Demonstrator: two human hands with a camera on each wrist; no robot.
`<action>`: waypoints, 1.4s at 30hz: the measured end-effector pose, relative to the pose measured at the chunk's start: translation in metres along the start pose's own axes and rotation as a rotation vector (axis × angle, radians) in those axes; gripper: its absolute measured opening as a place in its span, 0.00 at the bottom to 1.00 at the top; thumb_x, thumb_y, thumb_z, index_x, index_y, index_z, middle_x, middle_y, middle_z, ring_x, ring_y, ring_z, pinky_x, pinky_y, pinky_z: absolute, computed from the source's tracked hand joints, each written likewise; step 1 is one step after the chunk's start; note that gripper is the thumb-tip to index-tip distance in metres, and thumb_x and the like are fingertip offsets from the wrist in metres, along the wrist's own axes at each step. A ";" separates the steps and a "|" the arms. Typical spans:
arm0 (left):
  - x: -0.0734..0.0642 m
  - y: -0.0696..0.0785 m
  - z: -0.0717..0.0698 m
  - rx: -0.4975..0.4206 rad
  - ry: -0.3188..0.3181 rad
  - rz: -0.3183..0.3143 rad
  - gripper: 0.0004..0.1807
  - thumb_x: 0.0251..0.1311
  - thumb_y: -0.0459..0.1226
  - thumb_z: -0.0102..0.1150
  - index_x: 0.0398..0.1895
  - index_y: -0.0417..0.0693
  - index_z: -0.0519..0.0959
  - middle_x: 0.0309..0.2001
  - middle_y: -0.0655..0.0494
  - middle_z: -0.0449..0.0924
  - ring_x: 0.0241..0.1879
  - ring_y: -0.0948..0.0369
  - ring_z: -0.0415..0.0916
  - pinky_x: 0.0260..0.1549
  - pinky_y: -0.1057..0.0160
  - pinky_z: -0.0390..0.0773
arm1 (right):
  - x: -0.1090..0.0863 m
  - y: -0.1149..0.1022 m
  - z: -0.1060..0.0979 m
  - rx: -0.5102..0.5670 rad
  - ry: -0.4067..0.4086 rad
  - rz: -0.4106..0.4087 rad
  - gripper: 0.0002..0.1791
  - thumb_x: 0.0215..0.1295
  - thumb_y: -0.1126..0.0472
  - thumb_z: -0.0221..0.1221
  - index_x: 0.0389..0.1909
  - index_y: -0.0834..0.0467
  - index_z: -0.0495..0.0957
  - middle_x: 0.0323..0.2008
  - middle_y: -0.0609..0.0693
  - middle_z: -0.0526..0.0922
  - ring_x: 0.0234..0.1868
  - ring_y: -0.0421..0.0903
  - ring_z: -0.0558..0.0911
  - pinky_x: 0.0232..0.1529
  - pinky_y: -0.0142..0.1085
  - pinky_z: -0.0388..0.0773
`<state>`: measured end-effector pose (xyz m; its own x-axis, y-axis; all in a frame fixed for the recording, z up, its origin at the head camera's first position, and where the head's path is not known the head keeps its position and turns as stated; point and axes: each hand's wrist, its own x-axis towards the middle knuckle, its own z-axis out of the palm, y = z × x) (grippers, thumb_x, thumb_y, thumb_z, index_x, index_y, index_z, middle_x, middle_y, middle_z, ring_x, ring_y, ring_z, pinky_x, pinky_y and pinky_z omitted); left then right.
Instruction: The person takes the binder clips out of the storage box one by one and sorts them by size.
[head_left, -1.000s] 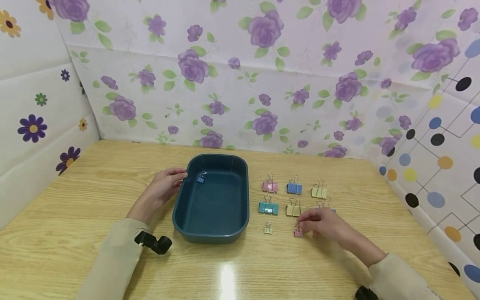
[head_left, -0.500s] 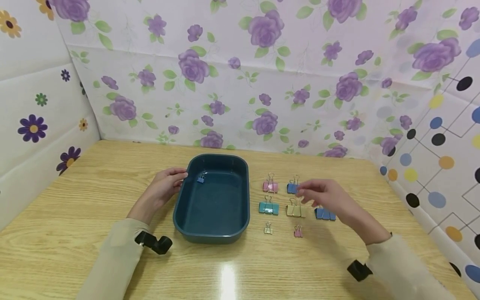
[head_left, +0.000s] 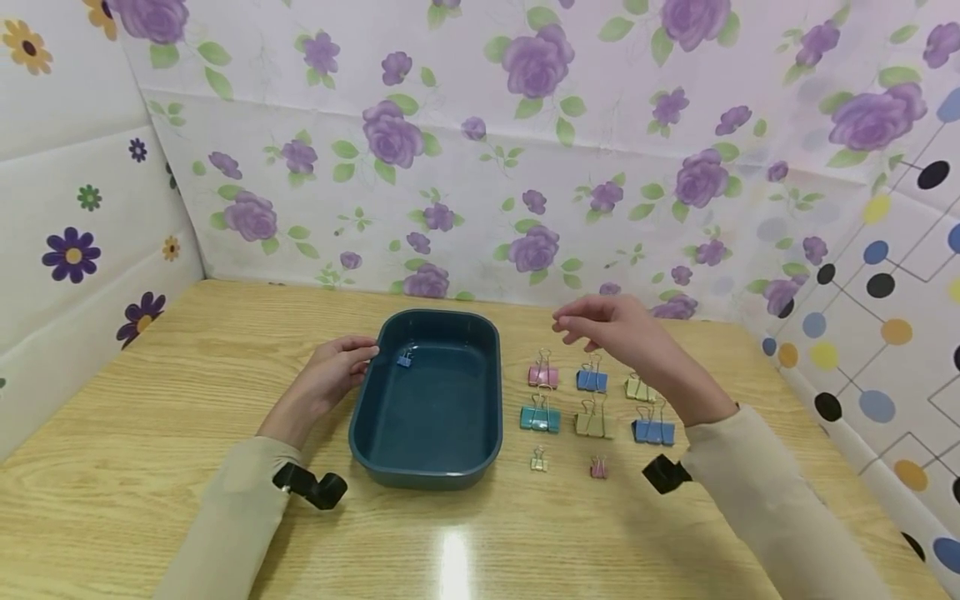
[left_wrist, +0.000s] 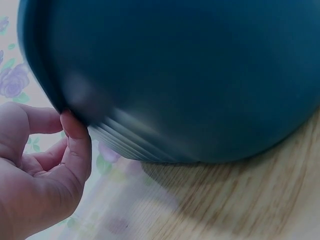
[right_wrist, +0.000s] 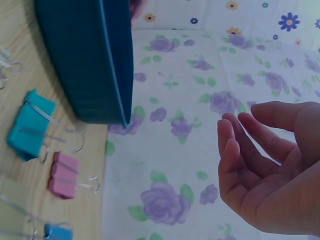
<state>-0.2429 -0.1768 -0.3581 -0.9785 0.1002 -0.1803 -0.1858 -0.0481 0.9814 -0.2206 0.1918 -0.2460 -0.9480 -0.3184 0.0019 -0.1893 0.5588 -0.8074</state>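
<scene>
My left hand pinches the left rim of a dark blue plastic bin between thumb and fingertips; the left wrist view shows this grip on the bin's wall. Inside the bin lies a small blue binder clip. My right hand is raised above the far row of clips, fingers loosely bent and nothing between them, as the right wrist view of the hand confirms. Below it are a large pink binder clip, a blue one and a pale yellow one, partly covered by my wrist.
Nearer stand a teal clip, a yellow-beige clip and a wide blue clip. In front lie a small yellow clip and a small pink clip. Flowered cloth hangs behind the wooden table.
My right hand has risen from beside the small pink clip and moved away and leftward over the far row. That clip stays on the table. My left hand has kept its place on the bin.
</scene>
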 end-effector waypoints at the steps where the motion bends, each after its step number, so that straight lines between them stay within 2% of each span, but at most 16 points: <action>1: 0.000 0.000 0.000 0.000 -0.003 0.002 0.18 0.71 0.33 0.49 0.58 0.30 0.65 0.41 0.53 0.71 0.30 0.66 0.71 0.32 0.71 0.74 | 0.004 -0.004 0.001 0.003 0.001 -0.001 0.17 0.73 0.54 0.54 0.55 0.60 0.77 0.50 0.53 0.81 0.47 0.48 0.80 0.44 0.40 0.77; 13: 0.000 -0.003 -0.001 0.016 0.008 0.011 0.20 0.70 0.33 0.49 0.60 0.29 0.65 0.43 0.51 0.71 0.32 0.66 0.72 0.33 0.70 0.74 | 0.046 -0.058 0.023 0.093 0.018 -0.052 0.17 0.71 0.55 0.56 0.54 0.59 0.78 0.50 0.52 0.81 0.48 0.47 0.80 0.45 0.39 0.77; 20: 0.001 -0.002 0.000 0.016 -0.001 0.013 0.20 0.71 0.34 0.49 0.61 0.29 0.65 0.45 0.50 0.71 0.32 0.65 0.72 0.33 0.70 0.75 | 0.073 -0.074 0.045 0.164 0.032 -0.045 0.15 0.70 0.55 0.57 0.51 0.59 0.80 0.48 0.52 0.81 0.47 0.46 0.80 0.48 0.40 0.76; 26: 0.001 -0.002 -0.001 0.020 0.001 0.011 0.21 0.71 0.34 0.49 0.61 0.30 0.64 0.46 0.50 0.70 0.33 0.65 0.72 0.34 0.70 0.75 | 0.095 -0.077 0.071 0.271 0.027 -0.007 0.13 0.69 0.56 0.59 0.48 0.60 0.81 0.48 0.54 0.81 0.48 0.47 0.80 0.51 0.41 0.76; 32: -0.001 -0.003 -0.002 0.009 -0.002 0.007 0.21 0.71 0.34 0.48 0.61 0.30 0.64 0.43 0.52 0.71 0.33 0.66 0.72 0.33 0.70 0.75 | 0.113 -0.073 0.099 0.367 -0.001 0.047 0.16 0.68 0.57 0.59 0.50 0.63 0.79 0.49 0.57 0.80 0.49 0.52 0.80 0.52 0.42 0.76; 42: 0.000 -0.002 -0.002 -0.002 0.004 0.008 0.20 0.71 0.34 0.49 0.61 0.30 0.65 0.42 0.52 0.72 0.32 0.66 0.73 0.32 0.71 0.75 | 0.136 -0.052 0.139 0.423 0.047 0.216 0.12 0.67 0.62 0.61 0.47 0.64 0.81 0.44 0.54 0.81 0.47 0.50 0.81 0.47 0.37 0.78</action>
<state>-0.2423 -0.1786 -0.3599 -0.9803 0.0960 -0.1725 -0.1779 -0.0510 0.9827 -0.3038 0.0132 -0.2863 -0.9665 -0.1893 -0.1736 0.1248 0.2445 -0.9616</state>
